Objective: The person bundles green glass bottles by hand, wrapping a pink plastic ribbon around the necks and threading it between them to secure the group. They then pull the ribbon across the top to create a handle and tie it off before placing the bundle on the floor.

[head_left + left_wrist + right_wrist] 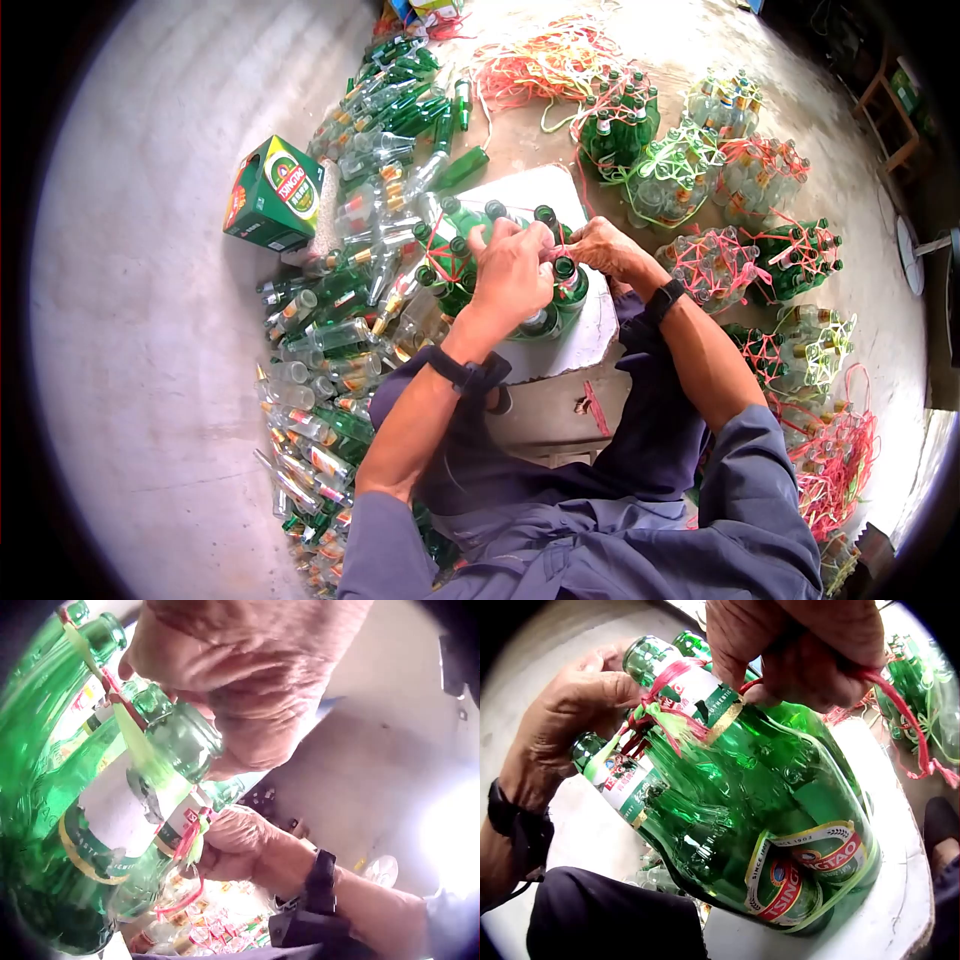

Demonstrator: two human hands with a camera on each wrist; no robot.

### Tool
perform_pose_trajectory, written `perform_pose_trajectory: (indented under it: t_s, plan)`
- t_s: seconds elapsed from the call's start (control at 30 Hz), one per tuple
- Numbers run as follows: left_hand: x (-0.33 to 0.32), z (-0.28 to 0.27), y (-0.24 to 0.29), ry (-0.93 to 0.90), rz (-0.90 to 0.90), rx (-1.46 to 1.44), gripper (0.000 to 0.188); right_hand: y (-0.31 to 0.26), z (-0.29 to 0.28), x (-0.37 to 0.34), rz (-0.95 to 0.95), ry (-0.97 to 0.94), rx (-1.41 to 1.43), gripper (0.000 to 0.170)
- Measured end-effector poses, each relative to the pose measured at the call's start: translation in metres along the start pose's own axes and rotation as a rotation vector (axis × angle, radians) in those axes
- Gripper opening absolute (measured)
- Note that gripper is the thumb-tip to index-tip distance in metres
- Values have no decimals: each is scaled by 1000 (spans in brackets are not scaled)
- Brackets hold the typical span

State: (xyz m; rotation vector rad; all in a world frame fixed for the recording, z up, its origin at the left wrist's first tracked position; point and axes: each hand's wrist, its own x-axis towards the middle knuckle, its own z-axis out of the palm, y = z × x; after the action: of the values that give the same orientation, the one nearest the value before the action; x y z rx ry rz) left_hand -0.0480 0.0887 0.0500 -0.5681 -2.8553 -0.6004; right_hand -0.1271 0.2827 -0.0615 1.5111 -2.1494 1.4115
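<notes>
A bundle of green glass beer bottles stands on a white board-topped stool between the person's knees. Red and pale green plastic twine is knotted round the necks. The right hand pinches a red twine strand above the necks, its loose end hanging outward. Over the bundle's near side, the left hand bends its fingers in among the necks, meeting the right at the red strand. The left fingertips are partly hidden behind a neck in the right wrist view.
Loose bottles lie heaped along the left, beside a green Tsingtao carton. Tied bottle bundles stand at the right. Piles of red twine lie at the back and at the right.
</notes>
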Motion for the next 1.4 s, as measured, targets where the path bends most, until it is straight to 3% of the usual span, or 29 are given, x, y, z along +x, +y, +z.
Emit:
perform_pose_trajectory:
  t_s: [0.03,0.1,0.17,0.23,0.3,0.53,0.6,0.83,1.0,1.23,1.3,1.4]
  plan:
    - [-2,-3,3,0,1,0,22,0,-1,-1,0,1,-1,12]
    - [-6,-9,11,92,93,56,22,-5,-7,-3,275,-68,152,7]
    - [-9,-16,16,121,112,86,22,-31,-16,9,375,-53,190,7]
    - [-13,-18,17,150,130,116,21,-46,-24,19,476,-40,228,14]
    - [-17,-20,16,158,19,43,17,-50,-27,24,847,-62,280,25]
    - [-26,-33,4,53,-134,-12,11,-52,-31,21,788,-64,301,29]
    - [-28,-35,-3,60,-201,-208,11,-51,-30,21,777,-69,291,29]
    - [-23,-32,-18,152,-213,-109,9,-47,-22,17,777,-33,309,32]
    - [-10,-34,-17,147,-352,-85,9,-51,-24,16,816,-25,308,34]
    - [-3,-31,-39,100,-331,-87,12,-63,-33,20,864,3,240,36]
    - [-7,-35,-29,27,-326,55,15,-64,-37,18,871,14,257,37]
    - [-13,-34,-30,119,-306,49,17,-56,-32,13,854,23,280,38]
